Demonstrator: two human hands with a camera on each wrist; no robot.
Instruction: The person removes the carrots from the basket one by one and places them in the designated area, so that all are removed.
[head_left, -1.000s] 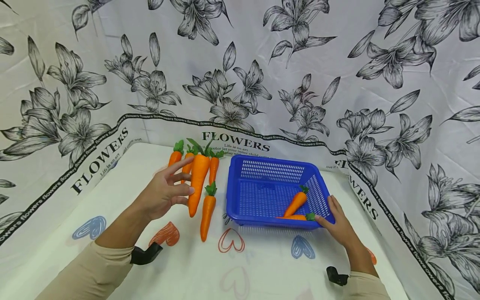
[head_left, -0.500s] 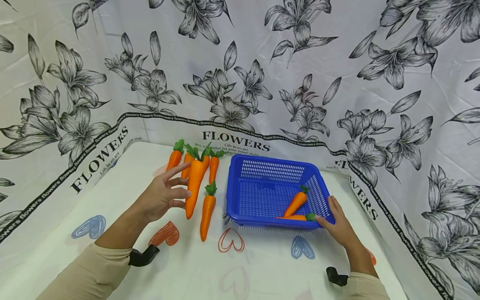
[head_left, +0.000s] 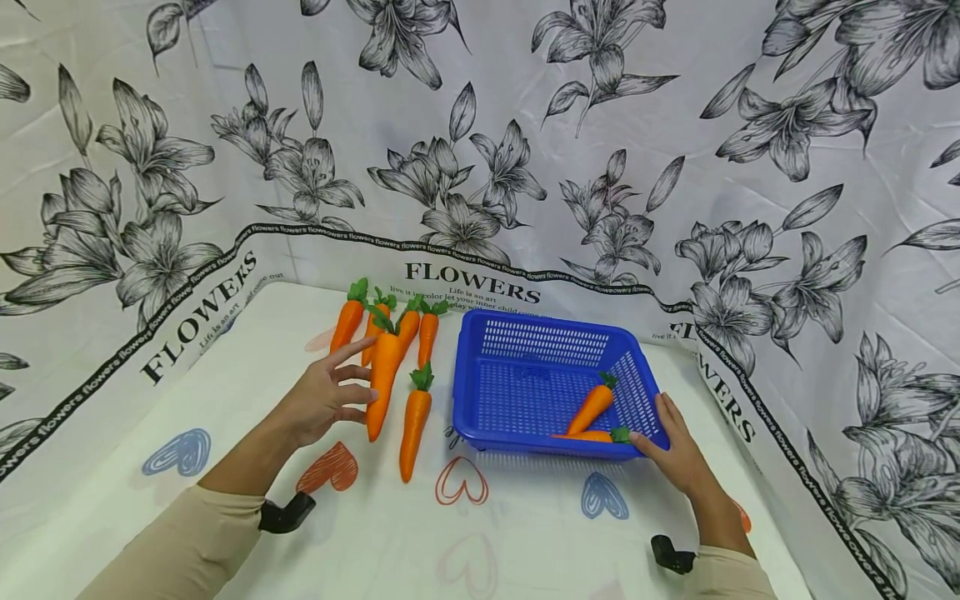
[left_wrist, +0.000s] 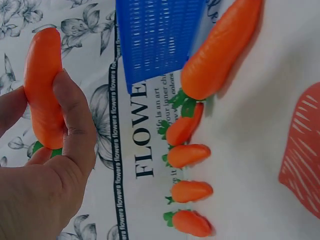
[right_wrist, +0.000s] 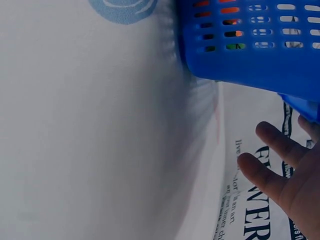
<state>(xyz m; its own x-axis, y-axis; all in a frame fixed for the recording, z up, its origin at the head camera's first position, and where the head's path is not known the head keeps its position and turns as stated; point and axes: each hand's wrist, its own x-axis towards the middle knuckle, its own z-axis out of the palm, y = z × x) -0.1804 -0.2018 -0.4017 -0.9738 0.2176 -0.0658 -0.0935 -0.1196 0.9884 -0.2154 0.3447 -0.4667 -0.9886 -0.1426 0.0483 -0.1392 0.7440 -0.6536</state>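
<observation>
In the head view my left hand [head_left: 322,400] pinches an orange carrot [head_left: 383,375] with a green top, thumb on one side and fingers on the other. The left wrist view shows this carrot [left_wrist: 44,85] between the thumb and fingers. Several more carrots [head_left: 348,321] lie in a row behind it, and a single carrot [head_left: 415,433] lies nearer, just right of the held one. My right hand [head_left: 681,450] rests against the right front corner of the blue basket [head_left: 468,375], its thumb at the rim. Its fingers [right_wrist: 272,140] are extended and spread in the right wrist view.
Inside the basket, two carrots [head_left: 592,407] lie toward the right front. A white cloth [head_left: 375,542] with printed hearts covers the table. A flower-printed curtain [head_left: 480,142] stands around the back and sides.
My left hand has lowered the held carrot and drawn it slightly left, showing more of the carrots behind. The right hand and the basket keep their places.
</observation>
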